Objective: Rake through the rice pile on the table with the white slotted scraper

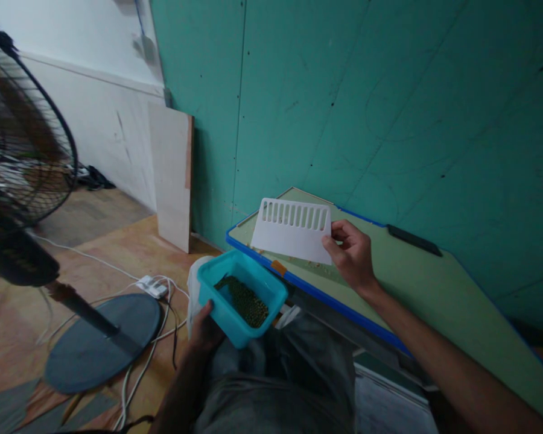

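At the blue-edged corner of the table (pixel 411 283), a white slotted scraper (pixel 294 232) was gripped at its right end by the right hand (pixel 350 253), its lower edge set against scattered bits (pixel 319 263). Just below that edge, a teal tub (pixel 221 313) of green beans (pixel 247 301) was clasped by the left hand (pixel 206 328). The blade was judged best kept flat on the top, and the tub tucked close under the edge.
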The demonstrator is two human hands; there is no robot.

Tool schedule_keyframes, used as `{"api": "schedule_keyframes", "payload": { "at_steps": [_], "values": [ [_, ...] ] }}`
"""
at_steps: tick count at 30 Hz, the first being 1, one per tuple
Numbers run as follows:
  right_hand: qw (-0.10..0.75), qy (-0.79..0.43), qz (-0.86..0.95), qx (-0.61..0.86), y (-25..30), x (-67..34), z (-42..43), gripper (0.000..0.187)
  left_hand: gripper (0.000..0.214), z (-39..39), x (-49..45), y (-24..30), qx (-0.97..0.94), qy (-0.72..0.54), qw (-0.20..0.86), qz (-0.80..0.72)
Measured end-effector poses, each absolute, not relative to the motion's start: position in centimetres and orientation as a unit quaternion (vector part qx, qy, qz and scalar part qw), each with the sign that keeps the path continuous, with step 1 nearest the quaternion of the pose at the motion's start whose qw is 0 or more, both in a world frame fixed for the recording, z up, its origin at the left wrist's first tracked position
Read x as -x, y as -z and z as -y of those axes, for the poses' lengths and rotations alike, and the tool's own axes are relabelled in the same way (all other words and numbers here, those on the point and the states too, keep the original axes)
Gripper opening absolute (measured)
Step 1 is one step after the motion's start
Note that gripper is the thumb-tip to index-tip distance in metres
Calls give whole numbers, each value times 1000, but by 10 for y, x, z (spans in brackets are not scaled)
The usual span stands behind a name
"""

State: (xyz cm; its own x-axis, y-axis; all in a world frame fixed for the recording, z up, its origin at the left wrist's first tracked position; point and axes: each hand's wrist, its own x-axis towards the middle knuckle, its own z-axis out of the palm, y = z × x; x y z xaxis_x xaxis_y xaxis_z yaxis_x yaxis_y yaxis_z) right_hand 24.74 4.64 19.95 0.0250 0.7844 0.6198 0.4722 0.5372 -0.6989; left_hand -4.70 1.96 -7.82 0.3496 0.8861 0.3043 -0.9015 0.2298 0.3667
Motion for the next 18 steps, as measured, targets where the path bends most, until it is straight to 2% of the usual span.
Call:
{"api": "schedule_keyframes", "payload": {
  "at_steps": [18],
  "values": [
    [545,-153,689,452,-197,-245,-49,15,45,-20,47,80,-248,-564,787,35]
  ]
}}
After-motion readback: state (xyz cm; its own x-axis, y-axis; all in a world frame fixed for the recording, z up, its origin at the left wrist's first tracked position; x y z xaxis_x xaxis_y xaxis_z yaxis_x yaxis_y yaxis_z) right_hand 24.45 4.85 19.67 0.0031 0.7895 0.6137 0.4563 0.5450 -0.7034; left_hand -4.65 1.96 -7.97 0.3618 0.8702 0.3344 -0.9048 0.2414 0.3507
